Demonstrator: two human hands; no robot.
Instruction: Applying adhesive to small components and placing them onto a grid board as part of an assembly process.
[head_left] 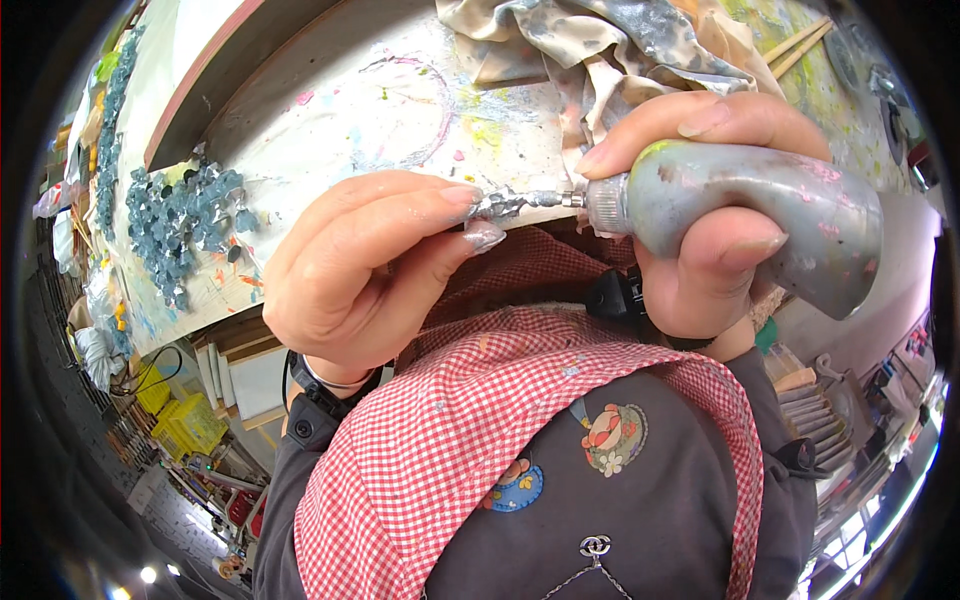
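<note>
In front of my chest, my right hand [705, 275] is wrapped round a grey plastic squeeze bottle [765, 190] lying on its side, dented under the grip and spotted with pink. Its ribbed collar [607, 204] carries a thin metal nozzle [545, 199] pointing left, crusted with grey paint. My left hand [355, 265] is closed, thumb and forefinger pinched at the nozzle's tip. A small grey, paint-coated lump [485, 207] shows between those fingertips; its kind cannot be made out. Silvery grey smears cover the thumb and fingertip.
A heap of small blue-grey pieces [185, 220] lies on the paint-stained table [400, 120] at left, beside a wooden board edge [235, 70]. A crumpled stained cloth [600, 45] and wooden sticks [800, 48] lie at the back right. Below left stands a yellow basket [190, 428].
</note>
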